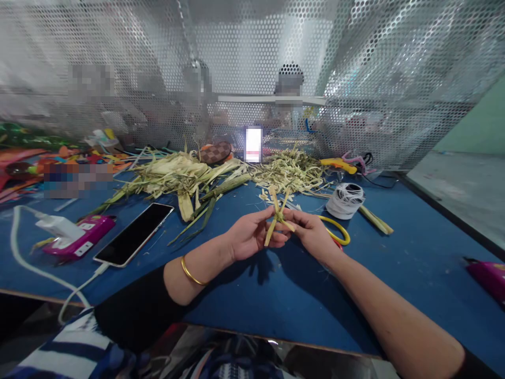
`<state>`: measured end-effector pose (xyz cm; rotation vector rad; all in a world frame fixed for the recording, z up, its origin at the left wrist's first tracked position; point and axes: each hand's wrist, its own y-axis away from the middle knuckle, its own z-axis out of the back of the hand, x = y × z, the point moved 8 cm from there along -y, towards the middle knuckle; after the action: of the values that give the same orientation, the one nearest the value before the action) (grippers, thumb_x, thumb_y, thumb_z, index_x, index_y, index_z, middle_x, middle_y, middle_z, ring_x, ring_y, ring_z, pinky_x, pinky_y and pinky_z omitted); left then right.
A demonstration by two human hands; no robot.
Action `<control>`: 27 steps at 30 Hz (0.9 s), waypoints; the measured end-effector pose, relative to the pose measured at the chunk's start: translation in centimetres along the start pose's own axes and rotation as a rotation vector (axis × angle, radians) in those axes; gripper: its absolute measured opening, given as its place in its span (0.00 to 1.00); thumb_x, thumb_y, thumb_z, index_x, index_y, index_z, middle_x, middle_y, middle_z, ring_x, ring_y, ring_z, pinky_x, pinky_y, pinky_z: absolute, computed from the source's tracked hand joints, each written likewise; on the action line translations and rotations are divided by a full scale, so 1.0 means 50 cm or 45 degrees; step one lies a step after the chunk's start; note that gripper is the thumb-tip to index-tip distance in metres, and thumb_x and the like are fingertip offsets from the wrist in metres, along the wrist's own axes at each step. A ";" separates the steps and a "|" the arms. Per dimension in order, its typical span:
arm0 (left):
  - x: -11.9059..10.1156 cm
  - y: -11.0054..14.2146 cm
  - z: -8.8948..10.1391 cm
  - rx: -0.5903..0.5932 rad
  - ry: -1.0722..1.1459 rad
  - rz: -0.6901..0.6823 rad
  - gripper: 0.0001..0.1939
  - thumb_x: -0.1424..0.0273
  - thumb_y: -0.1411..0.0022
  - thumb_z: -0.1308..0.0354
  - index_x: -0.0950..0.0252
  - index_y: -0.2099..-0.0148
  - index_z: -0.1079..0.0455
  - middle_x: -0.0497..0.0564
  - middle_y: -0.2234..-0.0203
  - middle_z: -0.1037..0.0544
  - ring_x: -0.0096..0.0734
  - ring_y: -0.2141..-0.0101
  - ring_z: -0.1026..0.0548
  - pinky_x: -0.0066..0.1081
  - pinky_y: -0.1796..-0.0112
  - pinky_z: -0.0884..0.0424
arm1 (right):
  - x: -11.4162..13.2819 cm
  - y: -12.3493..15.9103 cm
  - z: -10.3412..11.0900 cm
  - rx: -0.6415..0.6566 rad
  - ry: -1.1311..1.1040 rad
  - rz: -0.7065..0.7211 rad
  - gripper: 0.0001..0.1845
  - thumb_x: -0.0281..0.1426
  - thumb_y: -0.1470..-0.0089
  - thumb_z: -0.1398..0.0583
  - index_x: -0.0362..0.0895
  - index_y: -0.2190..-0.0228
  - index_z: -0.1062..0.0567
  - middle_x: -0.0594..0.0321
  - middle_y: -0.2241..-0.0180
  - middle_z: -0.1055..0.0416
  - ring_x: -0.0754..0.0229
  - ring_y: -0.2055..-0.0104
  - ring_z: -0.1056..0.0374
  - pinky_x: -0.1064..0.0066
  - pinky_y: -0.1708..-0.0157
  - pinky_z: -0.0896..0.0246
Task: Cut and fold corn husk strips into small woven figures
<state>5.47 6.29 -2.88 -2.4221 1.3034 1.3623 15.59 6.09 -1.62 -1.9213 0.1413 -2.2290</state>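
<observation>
A small star-shaped knot of dried leaf strips is raised just above the blue table, its pale ends sticking out several ways. My left hand grips it from the left, thumb and fingers closed near the crossing. From the other side, my right hand pinches the same knot. The fingertips behind the strips are partly hidden. Beyond my hands lie a heap of wide dried leaves and a heap of thin shredded strips. A spool of white thread stands close to my right hand.
On the left are a charging phone and a magenta power strip with a white plug. A yellow ring lies beside my right wrist. Perforated metal mesh rises along the back. Yellow-handled pliers-like tool sits at back right.
</observation>
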 end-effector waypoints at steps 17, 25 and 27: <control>-0.011 0.002 0.014 -0.214 -0.253 -0.206 0.05 0.75 0.39 0.44 0.71 0.62 0.28 0.50 0.82 0.25 0.19 0.87 0.32 0.18 0.83 0.36 | -0.003 0.010 -0.022 0.017 0.012 -0.084 0.15 0.40 0.50 0.41 0.43 0.78 0.26 0.66 0.78 0.30 0.63 0.73 0.36 0.70 0.68 0.41; -0.004 0.007 0.015 -0.268 -0.361 -0.144 0.09 0.69 0.41 0.40 0.70 0.60 0.28 0.52 0.78 0.22 0.21 0.86 0.29 0.19 0.81 0.33 | 0.023 0.009 0.007 -0.149 -0.130 -0.073 0.12 0.38 0.56 0.36 0.44 0.70 0.23 0.62 0.66 0.25 0.60 0.63 0.33 0.68 0.60 0.39; 0.003 0.009 0.007 -0.228 -0.421 -0.124 0.11 0.66 0.42 0.39 0.70 0.61 0.28 0.53 0.77 0.21 0.21 0.85 0.28 0.20 0.80 0.33 | 0.026 0.011 0.014 -0.183 -0.161 -0.090 0.10 0.39 0.57 0.36 0.44 0.76 0.24 0.62 0.70 0.26 0.62 0.68 0.35 0.69 0.65 0.40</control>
<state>4.93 6.05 -3.06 -2.1979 1.0102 1.8223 16.17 5.34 -0.34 -2.1677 0.2235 -2.1877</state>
